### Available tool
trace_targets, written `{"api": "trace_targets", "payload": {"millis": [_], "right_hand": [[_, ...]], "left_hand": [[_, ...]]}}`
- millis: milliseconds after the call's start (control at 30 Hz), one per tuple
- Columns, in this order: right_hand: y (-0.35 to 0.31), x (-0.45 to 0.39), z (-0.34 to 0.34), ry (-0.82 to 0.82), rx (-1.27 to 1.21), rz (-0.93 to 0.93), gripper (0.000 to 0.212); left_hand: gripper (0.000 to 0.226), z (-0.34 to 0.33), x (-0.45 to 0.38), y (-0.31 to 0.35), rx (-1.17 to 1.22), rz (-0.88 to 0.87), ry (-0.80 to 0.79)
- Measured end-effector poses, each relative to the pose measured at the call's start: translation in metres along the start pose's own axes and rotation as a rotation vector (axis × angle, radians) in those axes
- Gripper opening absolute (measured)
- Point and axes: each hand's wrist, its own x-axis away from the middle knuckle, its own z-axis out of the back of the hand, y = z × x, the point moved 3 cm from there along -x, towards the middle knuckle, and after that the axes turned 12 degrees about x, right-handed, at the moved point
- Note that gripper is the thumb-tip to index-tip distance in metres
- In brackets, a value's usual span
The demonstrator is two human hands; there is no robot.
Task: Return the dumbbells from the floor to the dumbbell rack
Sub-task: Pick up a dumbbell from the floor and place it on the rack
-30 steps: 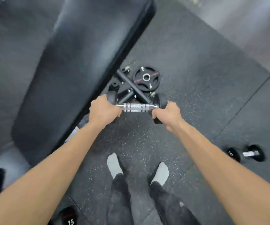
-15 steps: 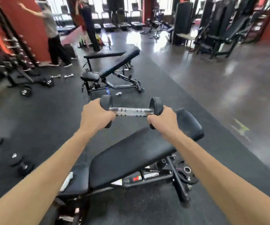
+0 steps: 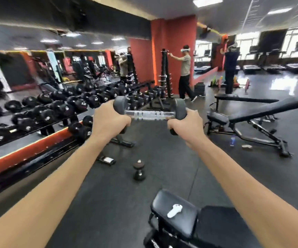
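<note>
Nearest, at the bottom right, one black bench (image 3: 178,210) carries a single white controller (image 3: 174,210) on its seat pad. Beyond it, one small dumbbell (image 3: 139,170) stands on end on the dark rubber floor (image 3: 109,203), alone, with a flat black-and-white item (image 3: 106,159) lying just left of it. Higher up, two bare forearms reach forward, and both hands carry one dumbbell (image 3: 150,114) held level in the air: the left hand (image 3: 109,120) curls its fingers around the left head, the right hand (image 3: 185,125) wraps the right head, and the knurled silver handle shows bare between them. Left of the hands runs the long dumbbell rack (image 3: 58,111), its tiers crowded with black dumbbells, too blurred to count. One inclined bench (image 3: 252,115) stands to the right, and two people stand far behind near the red wall (image 3: 173,42).
</note>
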Motion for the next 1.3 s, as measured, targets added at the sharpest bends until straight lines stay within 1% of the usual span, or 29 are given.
{"api": "trace_targets", "payload": {"millis": [67,167,267,400,600,700,767,867,1000,1067,1233,1300], "right_hand": [[-0.032,-0.01,-0.051,-0.084,-0.058,0.069,0.018],[-0.081,-0.02,-0.127,-0.207,-0.114,0.17,0.027],[-0.128,-0.029,-0.201,-0.32,-0.167,0.283,0.017],[-0.196,-0.025,-0.291,-0.492,-0.241,0.418,0.02],[-0.291,0.024,-0.414,-0.753,-0.368,0.535,0.031],[-0.336,0.071,-0.47,-0.898,-0.428,0.586,0.026],[-0.364,0.104,-0.505,-0.955,-0.456,0.618,0.024],[-0.402,0.155,-0.557,-1.007,-0.48,0.651,0.028],[-0.456,0.216,-0.631,-1.038,-0.496,0.652,0.039],[-0.482,0.243,-0.665,-1.044,-0.491,0.646,0.041],[-0.533,0.293,-0.749,-1.062,-0.469,0.615,0.025],[-0.554,0.307,-0.787,-1.068,-0.459,0.624,0.022]], "left_hand": [[0.028,0.05,-0.012,-0.022,-0.055,0.019,0.113],[0.024,0.119,-0.021,-0.051,-0.127,0.049,0.277],[0.024,0.18,-0.026,-0.079,-0.182,0.067,0.439],[0.026,0.26,-0.026,-0.106,-0.243,0.148,0.646],[0.02,0.367,0.005,-0.133,-0.414,0.231,0.922],[0.024,0.428,0.029,-0.148,-0.454,0.277,1.04],[0.026,0.473,0.042,-0.163,-0.481,0.299,1.079],[0.03,0.538,0.062,-0.189,-0.54,0.295,1.116],[0.031,0.627,0.078,-0.226,-0.589,0.299,1.148],[0.031,0.67,0.08,-0.246,-0.595,0.312,1.154],[0.028,0.766,0.079,-0.301,-0.616,0.338,1.155],[0.026,0.8,0.075,-0.328,-0.615,0.345,1.172]]}}
